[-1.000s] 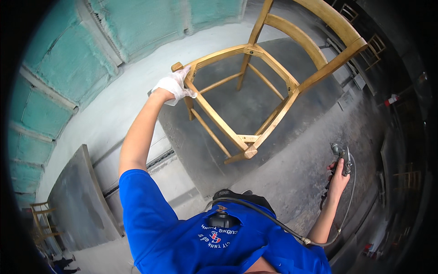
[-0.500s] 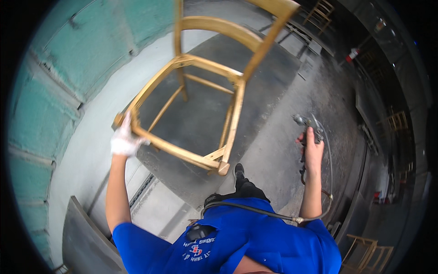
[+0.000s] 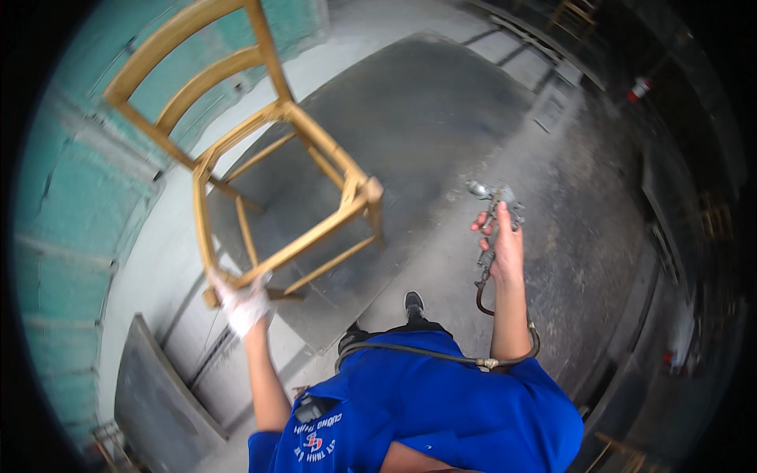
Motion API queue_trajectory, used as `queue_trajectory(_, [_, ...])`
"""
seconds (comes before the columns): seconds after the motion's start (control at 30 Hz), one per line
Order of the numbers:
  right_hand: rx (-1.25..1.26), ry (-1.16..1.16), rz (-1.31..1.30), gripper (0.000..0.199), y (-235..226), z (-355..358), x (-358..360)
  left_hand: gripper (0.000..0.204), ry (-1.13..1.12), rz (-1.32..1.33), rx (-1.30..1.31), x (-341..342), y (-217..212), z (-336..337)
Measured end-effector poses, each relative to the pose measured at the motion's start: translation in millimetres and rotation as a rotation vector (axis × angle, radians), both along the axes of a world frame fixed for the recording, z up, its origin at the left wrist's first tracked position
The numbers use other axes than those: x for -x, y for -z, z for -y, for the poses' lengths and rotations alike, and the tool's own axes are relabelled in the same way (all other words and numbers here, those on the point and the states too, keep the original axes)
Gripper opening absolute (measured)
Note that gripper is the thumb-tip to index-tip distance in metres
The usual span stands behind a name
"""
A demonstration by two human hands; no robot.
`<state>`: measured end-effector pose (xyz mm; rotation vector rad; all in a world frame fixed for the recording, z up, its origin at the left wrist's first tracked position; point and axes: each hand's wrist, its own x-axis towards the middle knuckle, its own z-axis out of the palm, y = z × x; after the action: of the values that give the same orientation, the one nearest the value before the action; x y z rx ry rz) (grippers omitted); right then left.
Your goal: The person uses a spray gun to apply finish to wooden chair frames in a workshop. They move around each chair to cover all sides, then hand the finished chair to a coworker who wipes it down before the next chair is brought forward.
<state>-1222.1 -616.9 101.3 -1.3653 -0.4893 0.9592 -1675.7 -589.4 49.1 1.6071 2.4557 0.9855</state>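
A wooden chair frame with an open seat stands tilted at the left, its curved backrest toward the far left. My left hand, in a white glove, grips the chair's near-left seat corner. At the right, my bare right hand is wrapped round a metal spray gun, held up and apart from the chair, its nozzle end toward the left. A dark hose runs from the gun past my right forearm and across my waist.
A large dark board lies on the floor beyond the chair. Green sheeting covers the left wall. A curved grey panel leans at the lower left. More wooden chairs stand at the far right.
The chair has turned, its backrest swinging from the far right to the far left. My left hand moved right and nearer with its corner. The spray gun shifted left.
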Motion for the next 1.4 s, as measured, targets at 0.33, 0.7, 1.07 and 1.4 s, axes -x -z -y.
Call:
queue_trajectory(0.33, [-0.245, -0.120, -0.037, 0.027, -22, 4, 17, 0.081, 0.415, 0.217, 0.060, -159, -59, 5])
queue_trajectory(0.7, [0.136, -0.127, 0.039, 0.021, 118, -66, 29, 0.052, -0.021, 1.087, 0.699, -94, 95, 199])
queue_trajectory(1.07, [0.021, -0.271, 0.655, 0.038, 228, -110, 14, 0.052, -0.236, 0.806, 0.574, -108, 49, 224])
queue_trajectory(1.4, [0.167, -0.707, 0.565, 0.028, 162, -74, 122, 0.044, -0.209, 0.731, 0.419, -73, 47, 241])
